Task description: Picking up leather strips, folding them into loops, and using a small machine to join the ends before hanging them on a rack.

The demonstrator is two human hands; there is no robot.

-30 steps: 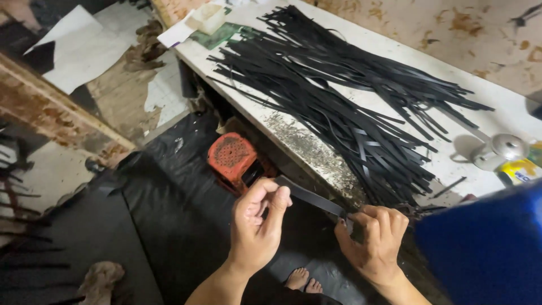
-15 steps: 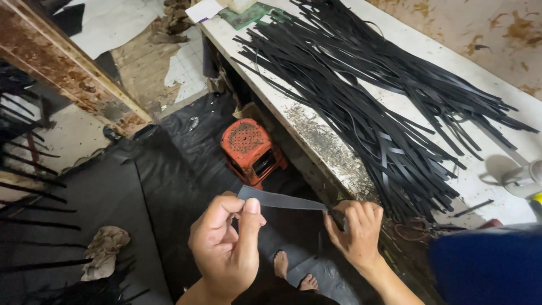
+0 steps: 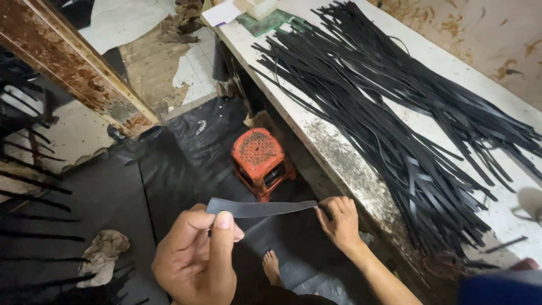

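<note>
Setting: workshop floor covered with black sheet material point(image 3: 113, 192), seen from above, with a long white table point(image 3: 344, 164) along the right.
Left hand: the left hand point(image 3: 195, 260) is nearest the camera, thumb and forefinger pinching one end of a flat black strip point(image 3: 259, 208).
Right hand: the right hand point(image 3: 339, 223) pinches the other end, close to the table's edge.
Strip: held taut and roughly level between the two hands, above the floor and a bare foot point(image 3: 272, 266).
Progress: as a judgement, one strip is in hand while a great many lie on the table; whether those are finished or waiting cannot be told.
Floor beyond: an orange plastic stool point(image 3: 261, 161) stands just past the strip, beside the table; a crumpled rag point(image 3: 104, 251) lies to the left.
Table: a broad pile of black strips point(image 3: 395, 113) is spread along it.
Far end: a green mat point(image 3: 265, 22) lies at the table's far end.
</note>
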